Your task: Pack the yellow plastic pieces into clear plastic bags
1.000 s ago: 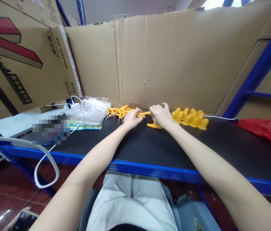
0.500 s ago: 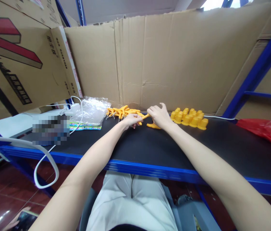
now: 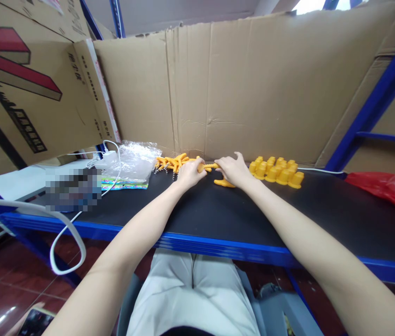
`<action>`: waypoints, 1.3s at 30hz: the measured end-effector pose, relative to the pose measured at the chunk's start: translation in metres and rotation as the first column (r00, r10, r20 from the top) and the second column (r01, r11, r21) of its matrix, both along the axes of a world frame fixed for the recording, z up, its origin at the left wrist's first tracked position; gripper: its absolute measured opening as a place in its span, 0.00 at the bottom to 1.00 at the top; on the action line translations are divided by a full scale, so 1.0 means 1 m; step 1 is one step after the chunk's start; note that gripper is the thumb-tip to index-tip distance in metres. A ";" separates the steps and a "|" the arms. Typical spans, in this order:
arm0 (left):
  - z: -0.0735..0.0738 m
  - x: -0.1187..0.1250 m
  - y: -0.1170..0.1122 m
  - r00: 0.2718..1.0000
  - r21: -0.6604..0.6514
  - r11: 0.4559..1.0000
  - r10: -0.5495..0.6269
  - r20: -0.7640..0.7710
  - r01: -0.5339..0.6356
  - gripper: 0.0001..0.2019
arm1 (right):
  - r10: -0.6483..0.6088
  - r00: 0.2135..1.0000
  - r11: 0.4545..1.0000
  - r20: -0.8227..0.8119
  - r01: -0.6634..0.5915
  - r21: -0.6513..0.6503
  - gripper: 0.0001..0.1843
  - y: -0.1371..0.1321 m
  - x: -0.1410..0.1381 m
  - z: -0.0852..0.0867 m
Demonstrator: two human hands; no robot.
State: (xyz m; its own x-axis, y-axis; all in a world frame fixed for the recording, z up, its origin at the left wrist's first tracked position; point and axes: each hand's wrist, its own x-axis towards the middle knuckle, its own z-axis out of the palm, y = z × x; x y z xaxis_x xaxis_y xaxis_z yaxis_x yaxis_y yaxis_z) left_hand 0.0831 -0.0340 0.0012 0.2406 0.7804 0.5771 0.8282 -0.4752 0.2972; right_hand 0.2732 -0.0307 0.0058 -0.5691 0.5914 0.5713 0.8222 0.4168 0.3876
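An orange-yellow branch-shaped piece [image 3: 212, 166] with a ridged stem spans the gap between my hands, lying nearly level above the black tabletop. My left hand [image 3: 189, 173] is closed around its left part, knuckles up. At the other end, the fingertips of my right hand [image 3: 232, 169] pinch the stem, the thumb and a raised finger showing. Below the right hand, a curved orange-yellow piece [image 3: 224, 183] lies on the table, partly covered by that hand. A heap of similar branched pieces [image 3: 172, 163], some with small metal spirals, sits left of my left hand.
Several yellow cup-shaped pieces [image 3: 277, 173] stand in rows on the right. Clear plastic bags [image 3: 134, 161] and a white cable [image 3: 112, 184] are on the left. A red plastic bag [image 3: 386, 189] lies far right. Cardboard [image 3: 253, 88] walls the back; a blue rail [image 3: 218, 245] edges the front.
My left hand has turned knuckles-up and moved slightly over the branch-shaped piece, which now lies more level. My right hand has barely moved.
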 end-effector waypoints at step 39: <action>0.007 0.008 0.005 0.802 -0.707 0.522 0.070 0.593 0.478 0.09 | -0.057 0.998 0.995 0.033 0.054 0.088 0.15 -0.003 -0.002 0.010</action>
